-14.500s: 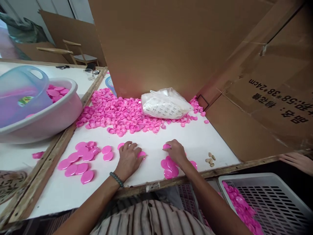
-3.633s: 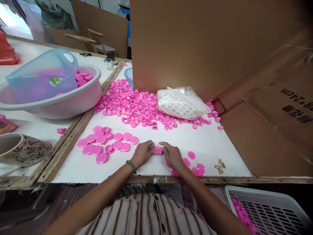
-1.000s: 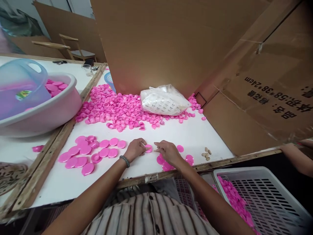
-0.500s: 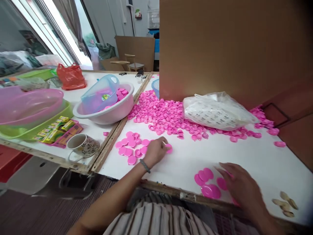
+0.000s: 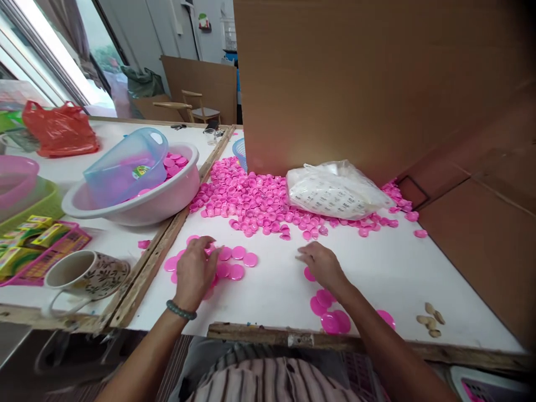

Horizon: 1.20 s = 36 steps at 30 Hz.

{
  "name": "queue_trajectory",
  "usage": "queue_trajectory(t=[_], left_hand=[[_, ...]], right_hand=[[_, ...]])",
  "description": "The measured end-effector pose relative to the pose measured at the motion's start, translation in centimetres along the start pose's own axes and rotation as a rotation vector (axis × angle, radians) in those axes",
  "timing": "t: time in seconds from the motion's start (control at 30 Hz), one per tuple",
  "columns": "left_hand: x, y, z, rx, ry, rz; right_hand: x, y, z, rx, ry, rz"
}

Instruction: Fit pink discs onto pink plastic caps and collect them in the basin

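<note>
My left hand (image 5: 196,272) is over a loose group of round pink plastic discs (image 5: 237,272) at the left of the white table. Its thumb and forefinger are apart, with pink showing between and under them; the hand hides some of the discs. My right hand (image 5: 324,267) hovers to the right, fingers pointing left and slightly apart, nothing visible in them. Just below its fingers lies a single pink disc (image 5: 309,274). A smaller cluster of pink discs (image 5: 330,322) sits near the front edge, beside my right forearm.
A heap of small pink caps (image 5: 259,204) spreads behind my hands, against a white plastic bag (image 5: 339,192) and a tall cardboard sheet (image 5: 355,84). A white basin (image 5: 138,212), patterned mug (image 5: 104,273) and red bag (image 5: 62,131) stand left. Peanuts (image 5: 429,321) lie right.
My left hand has moved left, over the disc group, away from the disc it was touching at the right. My right hand has moved up and inward from the front cluster. The view has turned rightward.
</note>
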<state>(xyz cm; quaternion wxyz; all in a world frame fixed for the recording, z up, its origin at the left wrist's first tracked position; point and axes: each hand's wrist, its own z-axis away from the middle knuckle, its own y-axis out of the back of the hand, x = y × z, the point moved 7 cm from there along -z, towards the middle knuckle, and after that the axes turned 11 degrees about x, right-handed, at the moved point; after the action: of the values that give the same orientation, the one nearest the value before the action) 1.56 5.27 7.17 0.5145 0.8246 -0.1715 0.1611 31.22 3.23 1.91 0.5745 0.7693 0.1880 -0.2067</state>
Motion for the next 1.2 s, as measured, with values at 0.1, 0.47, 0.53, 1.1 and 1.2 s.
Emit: queue_trajectory(t=[0.1, 0.47, 0.53, 1.1, 1.2], left_hand=[[4.2, -2.1, 1.4, -0.137, -0.132, 0.202], [13.7, -10.5, 6.0, -0.495, -0.437, 0.339], [15.3, -11.3, 6.7, -0.523, -0.508, 0.363], [14.0, -13.9, 7.7, -0.454, -0.338, 0.513], [13.8, -14.1, 7.7, -0.454, -0.293, 0.536]], right_hand=[[-2.4, -1.4, -3.1, 0.022, 0.188, 0.079], [2.3, -0.5, -2.1, -0.033, 0.040, 0.210], [3.1, 0.7, -1.2, -0.029, 0.003, 0.202], [3.0, 3.2, 3.8, 0.201, 0.042, 0.014], [1.1, 2.5, 4.0, 0.177, 0.116, -0.027]])
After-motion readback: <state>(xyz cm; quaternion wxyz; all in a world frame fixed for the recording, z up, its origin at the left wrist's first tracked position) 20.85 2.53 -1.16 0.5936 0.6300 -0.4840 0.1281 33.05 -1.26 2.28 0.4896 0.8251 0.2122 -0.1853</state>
